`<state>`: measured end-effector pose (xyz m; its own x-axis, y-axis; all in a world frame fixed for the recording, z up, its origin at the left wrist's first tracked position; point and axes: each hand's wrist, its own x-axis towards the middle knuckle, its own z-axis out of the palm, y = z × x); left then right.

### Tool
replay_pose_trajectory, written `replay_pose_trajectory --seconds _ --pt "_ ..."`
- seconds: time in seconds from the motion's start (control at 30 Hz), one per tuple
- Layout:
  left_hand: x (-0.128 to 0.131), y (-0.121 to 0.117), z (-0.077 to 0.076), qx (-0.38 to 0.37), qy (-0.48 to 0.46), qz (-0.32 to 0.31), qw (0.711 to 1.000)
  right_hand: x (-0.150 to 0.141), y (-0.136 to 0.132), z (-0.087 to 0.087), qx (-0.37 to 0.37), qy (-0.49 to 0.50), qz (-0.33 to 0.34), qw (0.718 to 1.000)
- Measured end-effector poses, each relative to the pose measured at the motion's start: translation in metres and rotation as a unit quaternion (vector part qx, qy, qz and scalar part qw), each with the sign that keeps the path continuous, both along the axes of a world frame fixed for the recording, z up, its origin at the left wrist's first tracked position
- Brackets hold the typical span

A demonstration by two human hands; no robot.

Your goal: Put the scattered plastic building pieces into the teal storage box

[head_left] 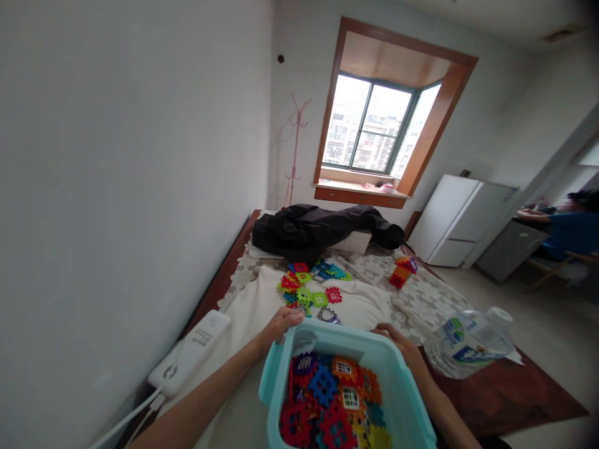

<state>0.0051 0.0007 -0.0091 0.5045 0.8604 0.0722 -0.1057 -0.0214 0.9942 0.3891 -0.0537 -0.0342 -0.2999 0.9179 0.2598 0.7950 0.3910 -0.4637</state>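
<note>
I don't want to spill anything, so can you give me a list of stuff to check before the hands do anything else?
1. Left hand on the bin: ok, at its far left corner.
2. Right hand on the bin: ok, at its far right corner.
3. Pieces in the bin below its rim: ok, for those in view.
4. No loose pieces in front of the bin: not ok, several lie on the cloth just beyond it.
5. Bottle apart from the right arm: cannot tell; they look close.
</note>
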Motion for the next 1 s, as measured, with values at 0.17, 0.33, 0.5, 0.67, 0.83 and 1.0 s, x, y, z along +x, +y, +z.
replay_pose_trajectory --seconds 0.17,0.33,0.5,0.67,0.83,1.0 --pt "0.000 0.001 0.001 0.001 0.012 0.002 1.000 -0.002 0.015 -0.009 -0.027 -0.066 -0.003 0.997" --pt "0.000 0.004 -0.003 0.011 0.020 0.005 1.000 -0.003 0.020 -0.017 0.030 -0.113 0.000 0.993" --pt "0.000 0.004 -0.006 0.009 0.018 0.002 1.000 -0.002 0.018 -0.019 0.048 -0.106 -0.042 0.992" --pt "0.000 0.004 -0.005 0.002 0.017 0.001 1.000 -0.006 0.010 -0.010 0.019 -0.066 -0.036 0.997" --pt "0.001 0.002 0.002 -0.011 0.010 -0.002 1.000 -0.009 0.014 -0.003 -0.004 -0.038 -0.026 0.999" --pt "0.002 -0.001 0.004 -0.055 -0.012 -0.007 0.998 -0.035 0.058 0.023 -0.010 -0.016 -0.051 0.999"
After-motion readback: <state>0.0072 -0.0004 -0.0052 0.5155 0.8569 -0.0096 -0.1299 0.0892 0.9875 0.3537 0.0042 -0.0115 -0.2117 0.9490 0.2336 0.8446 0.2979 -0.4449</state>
